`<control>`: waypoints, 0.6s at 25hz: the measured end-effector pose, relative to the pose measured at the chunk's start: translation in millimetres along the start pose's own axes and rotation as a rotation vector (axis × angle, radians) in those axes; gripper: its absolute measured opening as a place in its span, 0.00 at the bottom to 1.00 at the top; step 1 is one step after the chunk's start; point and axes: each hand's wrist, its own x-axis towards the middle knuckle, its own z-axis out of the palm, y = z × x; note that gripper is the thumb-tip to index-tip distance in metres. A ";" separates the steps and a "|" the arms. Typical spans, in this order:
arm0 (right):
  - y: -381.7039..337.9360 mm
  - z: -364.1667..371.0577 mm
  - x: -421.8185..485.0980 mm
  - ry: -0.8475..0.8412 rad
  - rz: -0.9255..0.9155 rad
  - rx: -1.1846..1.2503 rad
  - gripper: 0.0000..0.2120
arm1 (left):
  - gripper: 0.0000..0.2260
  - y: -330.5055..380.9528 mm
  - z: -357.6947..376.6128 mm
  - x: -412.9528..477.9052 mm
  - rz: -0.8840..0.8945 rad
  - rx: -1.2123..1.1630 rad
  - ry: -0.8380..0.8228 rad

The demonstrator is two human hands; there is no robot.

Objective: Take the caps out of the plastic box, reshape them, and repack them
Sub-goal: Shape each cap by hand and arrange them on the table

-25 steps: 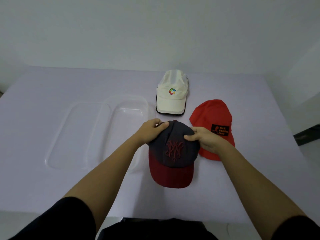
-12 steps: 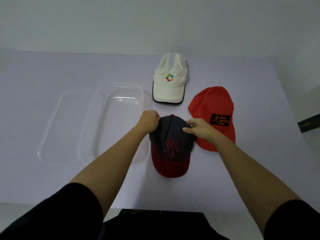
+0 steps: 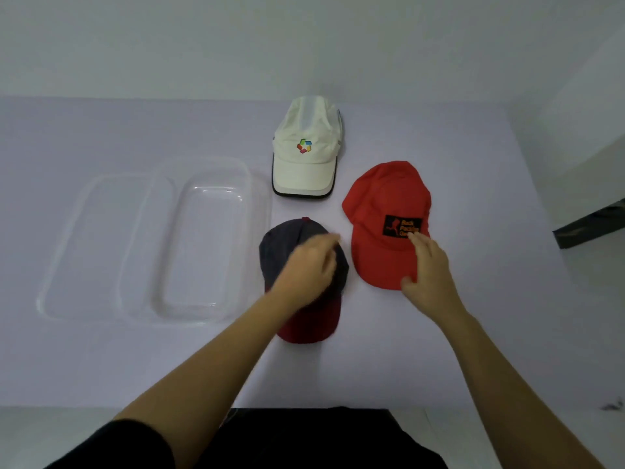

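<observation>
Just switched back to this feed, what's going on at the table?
A person has three caps laid out on the table beside the clear plastic box, which holds no cap. The right hand rests with straight fingers on the red cap. The left hand is over the grey cap with the red brim, too blurred to tell its grip. The white cap lies untouched farther back.

Blurred orange "Back Packing" on the black patch [image 3: 401,226] of the red cap [image 3: 380,194]
</observation>
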 end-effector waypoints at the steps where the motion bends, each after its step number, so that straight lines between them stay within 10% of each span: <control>1: 14.2 5.2 -9.2 -0.051 0.059 -0.064 0.41 | 0.22 10.0 22.4 -6.1 0.049 0.002 -0.151; 4: 41.2 20.0 -17.2 -0.183 0.103 -0.164 0.47 | 0.30 27.1 82.9 -2.1 0.004 0.101 -0.375; 15: 55.3 12.9 -6.9 -0.027 -0.008 -0.181 0.35 | 0.27 52.9 143.0 6.9 -0.137 0.213 -0.140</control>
